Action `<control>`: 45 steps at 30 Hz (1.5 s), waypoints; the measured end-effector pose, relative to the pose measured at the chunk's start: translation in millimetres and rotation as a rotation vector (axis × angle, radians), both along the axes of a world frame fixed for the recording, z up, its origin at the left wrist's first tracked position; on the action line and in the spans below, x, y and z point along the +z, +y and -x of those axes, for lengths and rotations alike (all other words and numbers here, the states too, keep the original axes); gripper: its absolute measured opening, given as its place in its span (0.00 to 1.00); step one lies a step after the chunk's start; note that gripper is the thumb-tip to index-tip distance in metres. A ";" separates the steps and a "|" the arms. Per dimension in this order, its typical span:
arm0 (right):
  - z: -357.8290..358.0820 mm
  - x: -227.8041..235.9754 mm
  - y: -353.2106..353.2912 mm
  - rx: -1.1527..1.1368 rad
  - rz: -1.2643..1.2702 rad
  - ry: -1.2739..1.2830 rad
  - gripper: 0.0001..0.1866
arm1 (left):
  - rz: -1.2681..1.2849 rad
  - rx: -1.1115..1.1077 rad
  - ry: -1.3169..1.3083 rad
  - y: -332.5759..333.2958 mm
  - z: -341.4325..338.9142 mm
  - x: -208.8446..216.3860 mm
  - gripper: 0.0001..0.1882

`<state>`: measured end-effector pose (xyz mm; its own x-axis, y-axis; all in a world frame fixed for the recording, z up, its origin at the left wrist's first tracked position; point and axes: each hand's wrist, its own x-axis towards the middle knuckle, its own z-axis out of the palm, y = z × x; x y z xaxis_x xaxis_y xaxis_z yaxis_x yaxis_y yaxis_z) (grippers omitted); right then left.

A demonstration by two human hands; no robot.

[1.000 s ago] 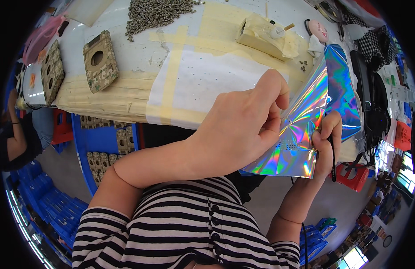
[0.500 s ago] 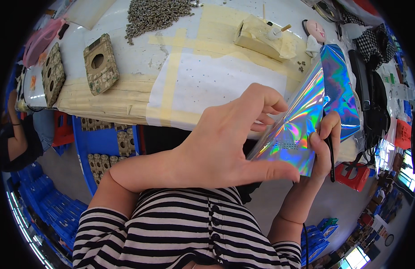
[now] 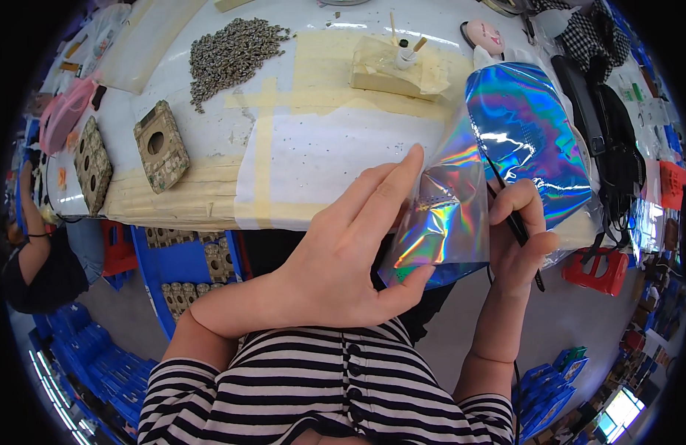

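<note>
Your right hand [image 3: 517,261], holding black tweezers [image 3: 518,228], has lifted its thumb off the holographic film [image 3: 448,222] over the worktop's [image 3: 213,137] front edge, so your left hand [image 3: 350,248] (spread wide) apparently steadies it.

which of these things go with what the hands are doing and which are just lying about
Apparently in use:
- shiny rainbow-sheened plastic film, by the spread left hand
- slim black tweezer-like tool, in the right hand

Probably just lying about:
- heap of small grey metallic pieces
- two camouflage-patterned boxy cases
- pale-pink rounded object
</note>
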<state>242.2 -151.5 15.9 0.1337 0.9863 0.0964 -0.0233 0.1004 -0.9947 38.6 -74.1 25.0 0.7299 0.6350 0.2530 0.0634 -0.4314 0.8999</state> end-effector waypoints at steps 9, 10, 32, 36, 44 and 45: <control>5.0 0.2 0.8 -0.003 -0.076 -0.034 0.41 | 0.055 0.151 -0.003 3.4 -6.3 -6.6 0.12; 3.9 -1.2 1.9 0.013 -0.112 -0.014 0.37 | 0.118 0.138 0.007 3.4 -5.9 -5.5 0.12; 10.4 -8.1 11.8 -0.188 -0.105 -0.282 0.12 | 0.197 0.260 -0.084 1.4 -11.1 -18.3 0.08; 10.2 -6.3 11.9 -0.185 -0.086 -0.307 0.12 | 0.205 0.257 -0.074 1.4 -11.5 -15.5 0.07; 10.6 -2.7 14.1 -0.169 -0.112 -0.419 0.12 | 0.191 0.258 -0.038 1.5 -9.0 -17.1 0.07; 10.7 -2.2 14.3 -0.166 -0.112 -0.433 0.12 | 0.181 0.246 -0.035 3.0 -8.6 -18.3 0.07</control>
